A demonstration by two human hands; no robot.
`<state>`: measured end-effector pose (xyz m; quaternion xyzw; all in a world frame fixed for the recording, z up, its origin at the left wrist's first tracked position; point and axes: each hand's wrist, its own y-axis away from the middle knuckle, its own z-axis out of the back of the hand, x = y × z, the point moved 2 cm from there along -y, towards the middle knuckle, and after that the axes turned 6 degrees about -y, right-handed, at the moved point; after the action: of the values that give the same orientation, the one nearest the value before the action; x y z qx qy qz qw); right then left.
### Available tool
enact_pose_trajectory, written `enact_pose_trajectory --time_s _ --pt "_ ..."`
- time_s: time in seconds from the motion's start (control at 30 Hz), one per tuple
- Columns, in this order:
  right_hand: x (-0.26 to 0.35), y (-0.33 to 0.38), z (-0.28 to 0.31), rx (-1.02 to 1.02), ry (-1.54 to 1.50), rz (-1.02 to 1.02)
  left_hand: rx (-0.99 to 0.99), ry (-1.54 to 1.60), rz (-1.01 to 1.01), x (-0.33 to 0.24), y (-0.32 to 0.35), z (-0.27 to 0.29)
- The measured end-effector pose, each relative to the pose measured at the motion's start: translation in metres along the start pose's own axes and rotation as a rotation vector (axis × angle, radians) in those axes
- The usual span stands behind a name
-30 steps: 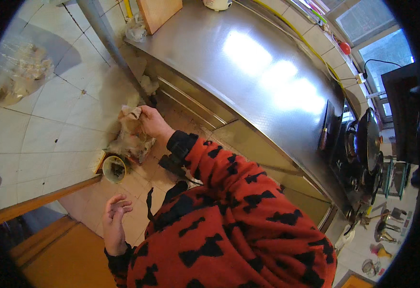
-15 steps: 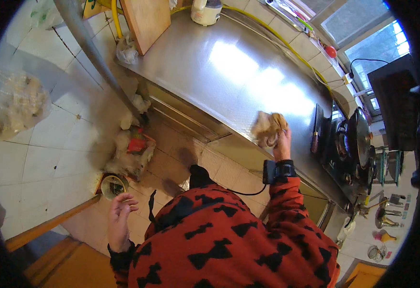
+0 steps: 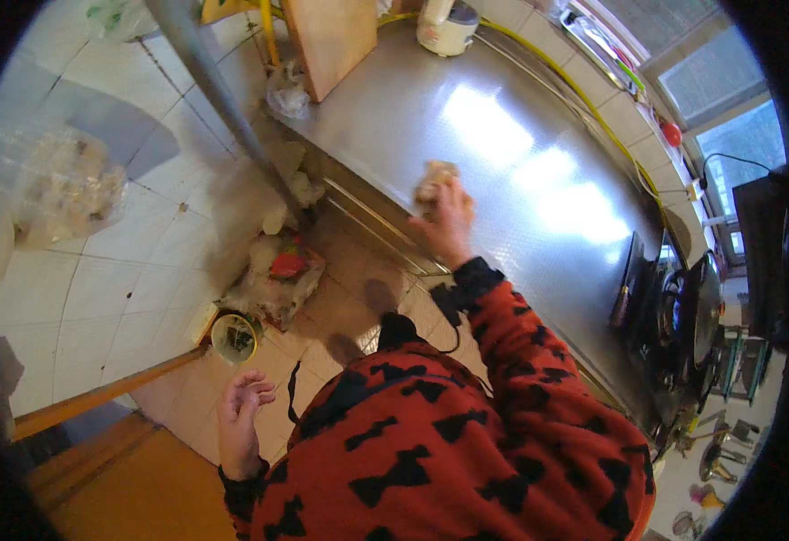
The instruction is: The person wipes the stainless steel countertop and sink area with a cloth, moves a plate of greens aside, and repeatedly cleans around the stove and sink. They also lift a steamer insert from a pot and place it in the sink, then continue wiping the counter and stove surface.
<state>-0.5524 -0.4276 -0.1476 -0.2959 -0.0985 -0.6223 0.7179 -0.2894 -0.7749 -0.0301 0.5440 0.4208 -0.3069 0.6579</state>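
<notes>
On the shiny metal countertop (image 3: 394, 117), near its front edge, my right hand (image 3: 451, 224) presses down on a crumpled tan cloth (image 3: 437, 177). The cloth bunches out past the fingertips, and the hand covers part of it. A dark strap with a small box sits around the right wrist. Off to the left, my left hand (image 3: 243, 410) hangs in the air above the floor, away from the counter. Its fingers are loosely bent and apart, with nothing in them.
A wooden board (image 3: 327, 45) stands at the counter's left end, with a white appliance (image 3: 448, 29) behind. A stove with a dark lidded pan (image 3: 702, 311) occupies the right end. Bags (image 3: 277, 275) and a small bin (image 3: 235, 337) stand on the floor. A grey pipe (image 3: 223, 104) rises left.
My right hand has moved left along the counter with the cloth, away from the stove side. The view has shifted, and my left hand stays bent and unoccupied.
</notes>
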Motion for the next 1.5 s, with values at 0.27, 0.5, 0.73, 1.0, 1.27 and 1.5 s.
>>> enact_pose_trajectory --time_s 0.27,0.5,0.73,1.0,1.27,1.5 --pt "0.249 -0.026 -0.108 0.690 -1.360 -0.147 -0.050 0.033 -0.030 0.002 0.018 0.011" --pt "0.118 -0.041 -0.011 0.320 -1.490 -0.283 0.069 -0.031 -0.033 -0.006 -0.015 -0.008" --pt "-0.158 0.038 0.162 -0.621 -0.959 -0.647 0.210 -0.042 -0.017 -0.025 -0.059 -0.036" --pt "-0.289 0.108 0.177 -0.753 -0.088 -0.861 0.212 -0.095 0.010 -0.050 -0.084 -0.059" --pt "-0.238 -0.061 0.074 -0.484 0.003 -0.441 0.064 -0.034 0.057 -0.046 -0.078 -0.054" --pt "-0.040 -0.144 -0.067 -0.143 -0.411 -0.060 -0.094 0.019 0.050 -0.034 -0.042 -0.027"
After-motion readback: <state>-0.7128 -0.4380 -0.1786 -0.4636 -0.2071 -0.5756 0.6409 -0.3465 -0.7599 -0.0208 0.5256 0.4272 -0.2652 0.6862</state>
